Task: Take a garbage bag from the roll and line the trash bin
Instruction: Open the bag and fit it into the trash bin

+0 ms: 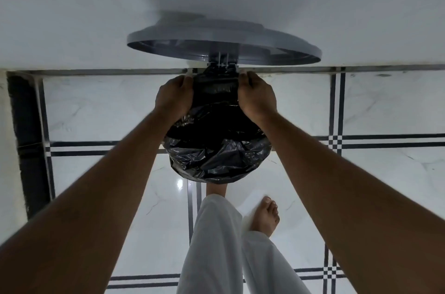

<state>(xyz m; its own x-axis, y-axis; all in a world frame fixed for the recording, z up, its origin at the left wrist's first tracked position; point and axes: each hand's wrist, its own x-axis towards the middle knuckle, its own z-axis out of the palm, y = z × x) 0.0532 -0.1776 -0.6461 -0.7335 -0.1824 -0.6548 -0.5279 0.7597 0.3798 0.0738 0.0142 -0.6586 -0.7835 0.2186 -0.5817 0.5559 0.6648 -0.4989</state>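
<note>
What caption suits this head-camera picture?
Both hands, left hand and right hand, stretch a black garbage bag over the bin rim beneath its raised lid.

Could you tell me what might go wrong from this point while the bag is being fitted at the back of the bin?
Both the left hand and right hand pull the black garbage bag near the lid hinge; thin plastic could snag or tear there. One foot seems to hold the pedal; if it slips, the raised lid may drop on the fingers.

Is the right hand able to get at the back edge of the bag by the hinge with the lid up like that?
Probably yes. The lid stands open, and the right hand already grips the bag near the hinge.
</note>
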